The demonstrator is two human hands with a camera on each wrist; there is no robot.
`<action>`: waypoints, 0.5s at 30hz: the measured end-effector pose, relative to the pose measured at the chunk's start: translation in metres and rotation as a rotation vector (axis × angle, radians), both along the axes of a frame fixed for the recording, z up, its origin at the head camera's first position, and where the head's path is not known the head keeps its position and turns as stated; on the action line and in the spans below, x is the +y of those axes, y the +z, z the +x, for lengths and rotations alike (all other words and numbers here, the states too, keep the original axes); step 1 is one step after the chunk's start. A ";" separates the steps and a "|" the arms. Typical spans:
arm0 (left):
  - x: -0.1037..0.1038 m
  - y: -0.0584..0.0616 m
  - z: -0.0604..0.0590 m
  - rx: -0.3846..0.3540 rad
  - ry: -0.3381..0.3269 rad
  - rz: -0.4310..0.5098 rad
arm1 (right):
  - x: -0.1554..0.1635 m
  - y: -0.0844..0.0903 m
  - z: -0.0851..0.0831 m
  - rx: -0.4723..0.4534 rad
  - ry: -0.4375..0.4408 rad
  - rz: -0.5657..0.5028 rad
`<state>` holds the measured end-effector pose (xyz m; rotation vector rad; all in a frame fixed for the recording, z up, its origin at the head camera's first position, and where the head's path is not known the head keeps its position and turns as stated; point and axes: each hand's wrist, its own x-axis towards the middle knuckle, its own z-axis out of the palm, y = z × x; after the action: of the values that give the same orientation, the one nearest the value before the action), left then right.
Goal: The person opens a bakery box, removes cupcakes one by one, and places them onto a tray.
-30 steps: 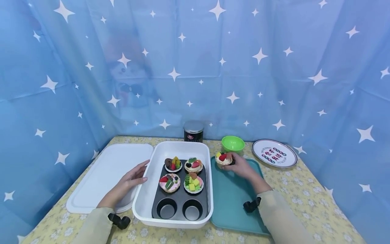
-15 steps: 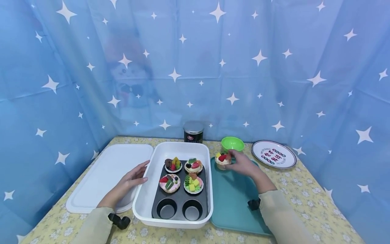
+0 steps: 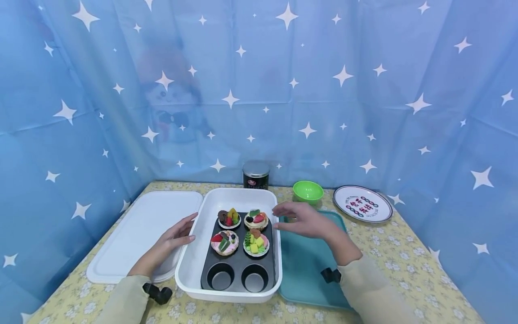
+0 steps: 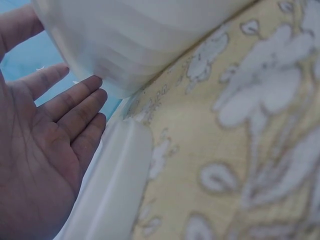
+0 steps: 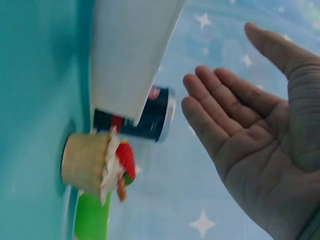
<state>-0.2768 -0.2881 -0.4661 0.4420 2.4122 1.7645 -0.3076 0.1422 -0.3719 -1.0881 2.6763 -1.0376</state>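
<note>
A white tub (image 3: 226, 294) holds a dark muffin tin (image 3: 236, 270) with several decorated cupcakes (image 3: 225, 242) in its far cups and two empty cups in front. My left hand (image 3: 171, 238) lies open against the tub's left wall (image 4: 140, 40), resting on a white lid (image 3: 137, 229). My right hand (image 3: 301, 220) hovers open and empty over the far left corner of the teal tray (image 3: 303, 270), fingers pointing at the tub. It hides one cupcake in the head view. The right wrist view shows that cupcake (image 5: 92, 162) standing on the tray (image 5: 35, 100), apart from my palm (image 5: 250, 135).
A dark can (image 3: 256, 175) stands behind the tub. A green bowl (image 3: 308, 191) and a printed plate (image 3: 362, 204) sit at the back right. A floral cloth covers the table, and a blue starred curtain closes it in on three sides.
My right hand has let go of the cupcake at the tray's far corner and moved left, open, towards the tub. The left hand has stayed in place.
</note>
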 end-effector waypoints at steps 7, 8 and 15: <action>-0.001 0.000 0.000 0.005 0.001 -0.004 | -0.021 0.000 0.015 -0.109 0.141 0.037; -0.001 0.000 0.000 0.005 0.001 -0.004 | -0.024 -0.002 0.015 -0.107 0.160 0.049; -0.001 0.000 -0.001 0.003 0.001 -0.008 | -0.038 -0.017 0.017 -0.040 0.235 0.114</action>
<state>-0.2773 -0.2891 -0.4664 0.4434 2.4206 1.7553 -0.2907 0.1039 -0.3886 -1.3047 2.4663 -0.8463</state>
